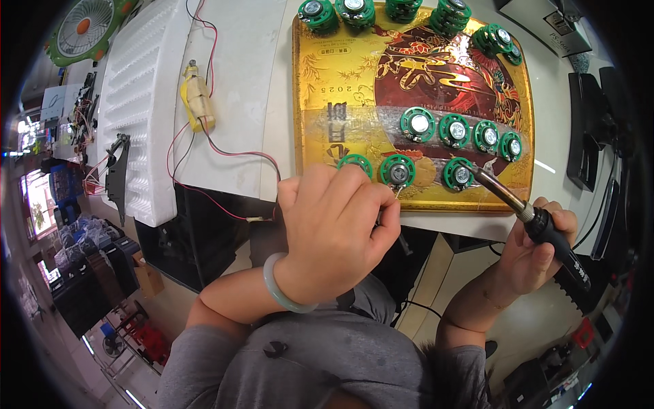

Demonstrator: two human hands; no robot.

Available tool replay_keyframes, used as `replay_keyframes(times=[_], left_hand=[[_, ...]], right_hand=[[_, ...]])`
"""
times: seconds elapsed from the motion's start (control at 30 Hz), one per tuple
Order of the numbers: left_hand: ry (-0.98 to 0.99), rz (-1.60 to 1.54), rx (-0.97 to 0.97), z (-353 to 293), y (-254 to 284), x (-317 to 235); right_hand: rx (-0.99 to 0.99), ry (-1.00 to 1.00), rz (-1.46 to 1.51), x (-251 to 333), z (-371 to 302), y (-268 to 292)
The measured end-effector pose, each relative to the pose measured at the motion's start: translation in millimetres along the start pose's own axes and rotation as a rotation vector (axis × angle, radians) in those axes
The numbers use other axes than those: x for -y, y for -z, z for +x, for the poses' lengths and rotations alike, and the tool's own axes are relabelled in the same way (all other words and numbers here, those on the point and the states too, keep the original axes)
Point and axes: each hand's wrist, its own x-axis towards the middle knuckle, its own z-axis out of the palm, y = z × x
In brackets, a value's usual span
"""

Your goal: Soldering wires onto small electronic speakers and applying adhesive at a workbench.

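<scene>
Left hand [337, 221]: thumb and fingers pinched together, whatever they grip too small to make out
Right hand [541, 242]: wrapped around one soldering iron [509, 198]
Green-framed speakers [418, 125]: seven singly on gold box [317, 85], one partly hidden; far stacks [449, 19] partly cut off

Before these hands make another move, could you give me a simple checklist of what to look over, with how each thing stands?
1. Right hand holding the soldering iron by its dark handle: ok.
2. Left hand apart from the soldering iron: ok.
3. Pack wrapped in yellow and its wires away from the soldering iron: ok, they lie off to the left.
4. Iron's tip touching the green-rimmed speaker under it: cannot tell.
5. Soldering iron hot: cannot tell from a picture.
6. Something pinched in the left fingertips: cannot tell, too small to make out.
</scene>
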Motion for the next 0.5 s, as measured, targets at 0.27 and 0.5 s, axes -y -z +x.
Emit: replay_keyframes(times=[0.27, 0.5], left_hand=[[-0.112, 0.073, -0.123, 0.1, -3.3, 3.4], [-0.158, 0.083, -0.146, -2.6, -5.2, 6.6]], right_hand=[[-0.03, 0.206, -0.045, -2.9, -1.5, -27.0], [0.069, 0.343, -0.014, -12.9, 1.1, -39.0]])
